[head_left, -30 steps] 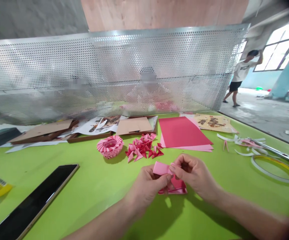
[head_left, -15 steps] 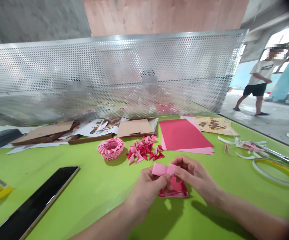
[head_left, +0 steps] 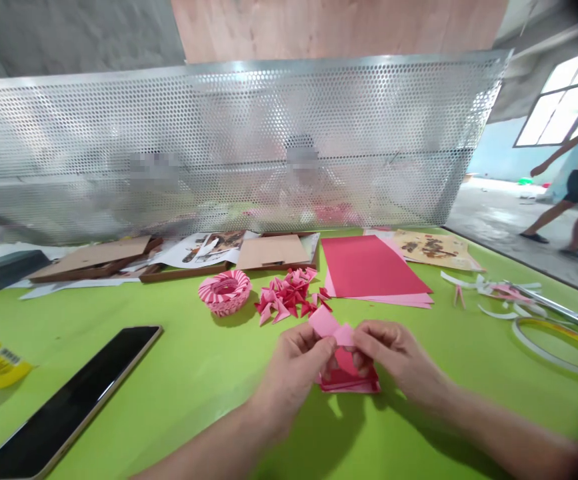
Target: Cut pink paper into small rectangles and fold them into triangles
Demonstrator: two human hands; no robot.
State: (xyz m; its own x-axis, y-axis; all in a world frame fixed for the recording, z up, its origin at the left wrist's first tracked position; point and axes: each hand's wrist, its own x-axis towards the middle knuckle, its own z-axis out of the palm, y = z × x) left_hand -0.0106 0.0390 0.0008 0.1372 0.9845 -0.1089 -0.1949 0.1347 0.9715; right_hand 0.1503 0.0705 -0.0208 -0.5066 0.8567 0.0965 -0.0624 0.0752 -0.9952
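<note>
Black phone (head_left: 76,400) lies lower left, pink ring (head_left: 225,303) and folded pieces (head_left: 289,293) near centre. Just right of lower centre, the left hand (head_left: 291,373) pinches a pink paper (head_left: 325,323), fingers closed; the right hand (head_left: 401,353) pinches its other end. Seemingly mid-fold, it calls for aligned edges, then a firm crease.

Your single head-worn camera faces forward and down across the worktop (head_left: 189,363). It views your hands (head_left: 289,373) at close range, below centre, and the perforated metal screen (head_left: 239,133) farther off, along the far side.
</note>
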